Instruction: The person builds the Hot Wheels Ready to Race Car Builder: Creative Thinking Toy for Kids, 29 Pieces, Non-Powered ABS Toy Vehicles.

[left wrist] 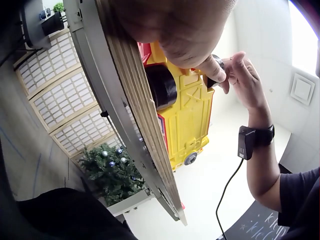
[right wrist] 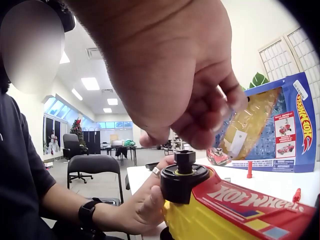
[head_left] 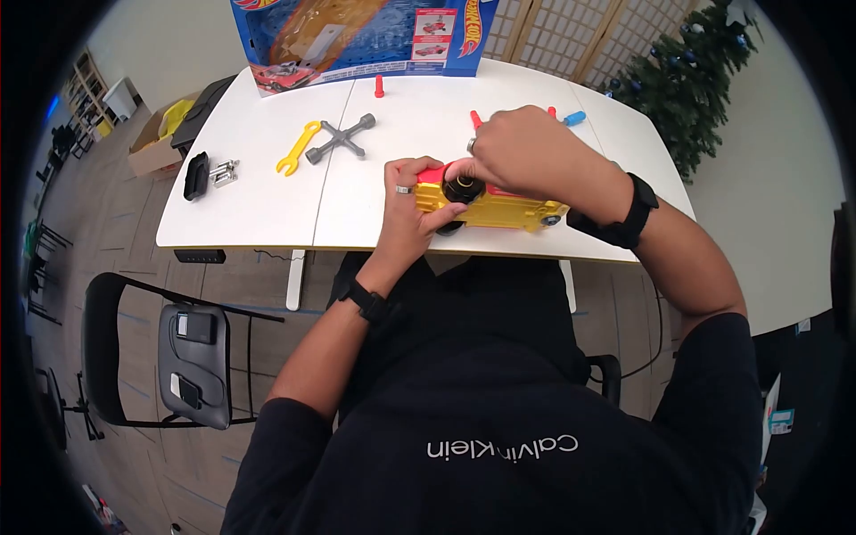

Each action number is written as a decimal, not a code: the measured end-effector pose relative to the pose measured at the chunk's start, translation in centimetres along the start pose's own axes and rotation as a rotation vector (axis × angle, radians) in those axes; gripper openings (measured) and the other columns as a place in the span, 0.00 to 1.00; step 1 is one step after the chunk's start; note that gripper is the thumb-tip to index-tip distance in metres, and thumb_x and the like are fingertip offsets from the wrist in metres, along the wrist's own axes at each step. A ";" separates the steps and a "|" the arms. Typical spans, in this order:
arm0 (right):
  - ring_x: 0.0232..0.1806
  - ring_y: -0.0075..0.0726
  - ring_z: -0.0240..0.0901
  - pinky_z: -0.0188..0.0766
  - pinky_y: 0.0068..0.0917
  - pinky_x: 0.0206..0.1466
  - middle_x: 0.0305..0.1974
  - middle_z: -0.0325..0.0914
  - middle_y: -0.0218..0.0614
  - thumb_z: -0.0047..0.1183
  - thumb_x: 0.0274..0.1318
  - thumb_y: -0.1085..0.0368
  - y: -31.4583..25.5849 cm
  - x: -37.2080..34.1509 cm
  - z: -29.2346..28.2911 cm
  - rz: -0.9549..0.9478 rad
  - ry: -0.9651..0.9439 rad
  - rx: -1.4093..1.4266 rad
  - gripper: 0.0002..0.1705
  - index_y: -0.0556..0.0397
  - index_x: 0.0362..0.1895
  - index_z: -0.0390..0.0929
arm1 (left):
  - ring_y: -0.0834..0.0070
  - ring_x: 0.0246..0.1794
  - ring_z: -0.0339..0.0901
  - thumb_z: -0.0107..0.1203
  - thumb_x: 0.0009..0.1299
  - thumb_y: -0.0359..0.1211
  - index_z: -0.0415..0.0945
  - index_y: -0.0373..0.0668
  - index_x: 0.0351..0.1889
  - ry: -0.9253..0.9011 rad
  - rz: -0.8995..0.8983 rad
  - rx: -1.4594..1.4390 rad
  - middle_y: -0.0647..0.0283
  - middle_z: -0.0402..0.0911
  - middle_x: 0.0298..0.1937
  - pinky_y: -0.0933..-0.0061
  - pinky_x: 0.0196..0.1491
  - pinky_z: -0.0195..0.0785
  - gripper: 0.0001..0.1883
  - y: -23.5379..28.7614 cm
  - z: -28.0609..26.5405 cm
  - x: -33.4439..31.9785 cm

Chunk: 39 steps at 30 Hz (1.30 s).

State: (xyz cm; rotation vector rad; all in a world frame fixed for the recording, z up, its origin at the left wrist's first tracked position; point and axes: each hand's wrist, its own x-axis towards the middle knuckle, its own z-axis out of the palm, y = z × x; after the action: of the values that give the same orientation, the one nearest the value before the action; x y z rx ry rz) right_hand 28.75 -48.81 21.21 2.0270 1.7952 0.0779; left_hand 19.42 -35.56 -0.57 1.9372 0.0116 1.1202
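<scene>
White table (head_left: 259, 201), folding screen (head_left: 606, 36) behind it, and right at the near edge there's the car (head_left: 504, 212), tipped onto its side with its belly facing the person. Its long axis runs left to right, pretty much along that edge; can't tell which end is the nose, but the end with the black wheels is on the left and a grey hub (head_left: 550, 219) sits at the right end. It's shiny plastic: yellow underside moulded with ribs and a crossed brace, red body with big white Hot Wheels lettering plus yellow and blue blocks. Upper wheel (right wrist: 177, 185) is a chunky glossy black drum facing up, with a six-sided black nut (right wrist: 184, 161) on top. Left hand (head_left: 410, 203) has a firm grip on the wheeled end, thumb against the yellow. Right hand (head_left: 530, 150) is over that wheel, fingers loosely bent just above the nut and holding nothing that I can see. Further out: smooth grey cross wrench (head_left: 342, 141) touching or nearly touching a flat yellow wrench (head_left: 300, 148), a red bolt (head_left: 379, 86) standing on its head, and over left a black tray (head_left: 197, 176) next to some silvery cylinders (head_left: 225, 172). Blue cardboard box (head_left: 366, 40) stands at the far side, with a bushy tree (head_left: 687, 89) off to the right.
</scene>
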 end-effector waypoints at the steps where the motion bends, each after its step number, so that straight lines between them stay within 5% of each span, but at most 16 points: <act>1: 0.47 0.53 0.84 0.80 0.44 0.46 0.38 0.84 0.47 0.64 0.65 0.62 0.5 -0.2 0.4 0.007 0.093 0.120 0.12 0.60 0.38 0.84 | 0.59 0.61 0.68 0.78 0.63 0.46 0.68 0.43 0.66 0.000 0.000 -0.001 0.55 0.67 0.58 0.60 0.66 0.66 0.39 0.1 0.0 0.0; 3: 0.46 0.54 0.84 0.80 0.44 0.45 0.38 0.84 0.46 0.63 0.68 0.56 1.5 -0.1 2.1 0.010 0.184 0.240 0.16 0.59 0.38 0.85 | 0.59 0.61 0.68 0.77 0.64 0.46 0.67 0.43 0.66 0.002 -0.003 0.000 0.55 0.67 0.58 0.60 0.66 0.67 0.39 0.2 -0.1 -0.1; 5: 0.41 0.56 0.84 0.80 0.46 0.44 0.35 0.84 0.45 0.53 0.74 0.47 2.3 0.5 4.4 -0.251 0.411 0.405 0.23 0.56 0.43 0.84 | 0.59 0.61 0.68 0.77 0.64 0.46 0.68 0.43 0.66 0.011 0.019 0.008 0.55 0.67 0.58 0.60 0.66 0.67 0.39 0.2 -0.1 0.0; 7: 0.40 0.57 0.84 0.79 0.47 0.43 0.35 0.85 0.45 0.51 0.75 0.49 2.2 0.7 3.8 -0.218 0.293 0.318 0.20 0.54 0.50 0.81 | 0.59 0.61 0.68 0.77 0.64 0.46 0.68 0.44 0.66 0.009 0.012 0.008 0.54 0.67 0.58 0.60 0.65 0.67 0.39 0.1 0.0 0.0; 9: 0.38 0.55 0.84 0.76 0.47 0.41 0.33 0.84 0.43 0.55 0.74 0.54 0.9 0.6 1.4 0.025 -0.023 0.067 0.17 0.51 0.56 0.76 | 0.59 0.61 0.69 0.77 0.64 0.46 0.68 0.44 0.66 0.008 0.007 0.010 0.54 0.67 0.58 0.60 0.65 0.67 0.38 0.0 0.0 0.0; 12: 0.37 0.55 0.84 0.76 0.46 0.39 0.31 0.84 0.42 0.54 0.75 0.51 1.2 -0.5 2.4 -0.061 0.236 0.273 0.18 0.50 0.54 0.77 | 0.59 0.60 0.69 0.78 0.64 0.46 0.68 0.44 0.66 -0.004 0.029 0.030 0.54 0.67 0.58 0.60 0.65 0.67 0.39 -0.1 -0.1 0.0; 16: 0.37 0.54 0.84 0.76 0.45 0.39 0.31 0.84 0.42 0.50 0.77 0.47 1.9 0.4 3.6 -0.196 0.270 0.270 0.20 0.49 0.53 0.78 | 0.59 0.61 0.68 0.77 0.64 0.46 0.67 0.44 0.66 -0.017 0.028 0.027 0.54 0.67 0.58 0.60 0.65 0.67 0.38 -0.3 0.0 -0.1; 19: 0.37 0.56 0.84 0.77 0.46 0.41 0.34 0.84 0.44 0.52 0.76 0.50 1.2 0.2 2.3 0.007 0.096 -0.015 0.18 0.51 0.51 0.78 | 0.59 0.62 0.68 0.77 0.65 0.47 0.67 0.44 0.67 -0.024 0.040 0.036 0.54 0.67 0.58 0.60 0.66 0.67 0.39 -0.1 0.0 0.0; 21: 0.38 0.55 0.83 0.77 0.46 0.43 0.37 0.84 0.45 0.52 0.76 0.51 2.0 -0.3 3.9 -0.148 0.399 0.320 0.18 0.54 0.50 0.78 | 0.59 0.62 0.68 0.77 0.65 0.47 0.67 0.44 0.67 -0.006 0.029 0.017 0.54 0.66 0.59 0.60 0.66 0.67 0.39 -0.1 0.0 0.0; 22: 0.38 0.55 0.83 0.77 0.46 0.43 0.37 0.84 0.45 0.52 0.76 0.51 2.2 -0.1 4.3 -0.151 0.398 0.320 0.18 0.54 0.50 0.78 | 0.57 0.61 0.69 0.77 0.64 0.48 0.67 0.45 0.67 -0.002 0.032 0.010 0.53 0.66 0.59 0.59 0.65 0.69 0.40 -0.1 0.0 0.0; 25: 0.41 0.54 0.83 0.77 0.45 0.45 0.39 0.84 0.45 0.51 0.76 0.51 2.3 0.1 4.0 -0.205 0.275 0.395 0.18 0.55 0.50 0.77 | 0.56 0.61 0.70 0.78 0.63 0.48 0.68 0.46 0.68 -0.001 0.033 0.006 0.52 0.65 0.59 0.58 0.64 0.70 0.41 -0.2 0.1 0.0; 28: 0.45 0.53 0.83 0.77 0.44 0.48 0.42 0.83 0.45 0.52 0.76 0.53 1.1 -0.4 2.3 0.050 -0.011 0.063 0.16 0.54 0.50 0.78 | 0.57 0.61 0.69 0.77 0.64 0.48 0.67 0.45 0.67 -0.009 0.028 0.021 0.53 0.66 0.59 0.59 0.65 0.69 0.40 0.1 0.0 -0.1; 30: 0.45 0.54 0.82 0.76 0.43 0.48 0.42 0.83 0.45 0.52 0.76 0.53 1.7 -0.7 4.0 -0.103 0.332 0.382 0.16 0.53 0.50 0.78 | 0.58 0.61 0.69 0.76 0.65 0.48 0.67 0.43 0.67 -0.008 0.023 0.034 0.54 0.66 0.59 0.60 0.65 0.67 0.39 0.0 -0.1 0.0; 34: 0.44 0.54 0.82 0.76 0.43 0.48 0.42 0.82 0.45 0.52 0.76 0.53 1.9 0.0 5.2 -0.186 0.315 0.394 0.15 0.52 0.51 0.77 | 0.55 0.61 0.69 0.79 0.62 0.47 0.69 0.46 0.68 -0.010 0.030 0.012 0.52 0.66 0.59 0.58 0.65 0.69 0.40 -0.2 0.0 -0.1; 36: 0.43 0.53 0.84 0.78 0.44 0.46 0.40 0.82 0.42 0.52 0.75 0.55 1.4 0.2 5.3 -0.087 0.338 0.070 0.14 0.49 0.54 0.79 | 0.55 0.61 0.69 0.79 0.62 0.46 0.69 0.46 0.67 -0.016 0.036 0.016 0.52 0.66 0.59 0.58 0.65 0.69 0.40 -0.1 0.0 0.0; 39: 0.43 0.51 0.83 0.78 0.44 0.47 0.41 0.83 0.41 0.55 0.73 0.59 1.2 -1.0 4.3 -0.097 0.383 0.310 0.13 0.51 0.53 0.80 | 0.55 0.60 0.69 0.79 0.62 0.46 0.69 0.45 0.67 0.001 0.003 0.009 0.52 0.66 0.59 0.58 0.64 0.69 0.40 0.1 0.0 0.0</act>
State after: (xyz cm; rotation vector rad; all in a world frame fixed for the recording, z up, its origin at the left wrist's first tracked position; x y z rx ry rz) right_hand 31.07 -51.06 17.92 2.2492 2.2575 0.1792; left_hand 19.36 -35.62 -0.47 1.9456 0.0142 1.1246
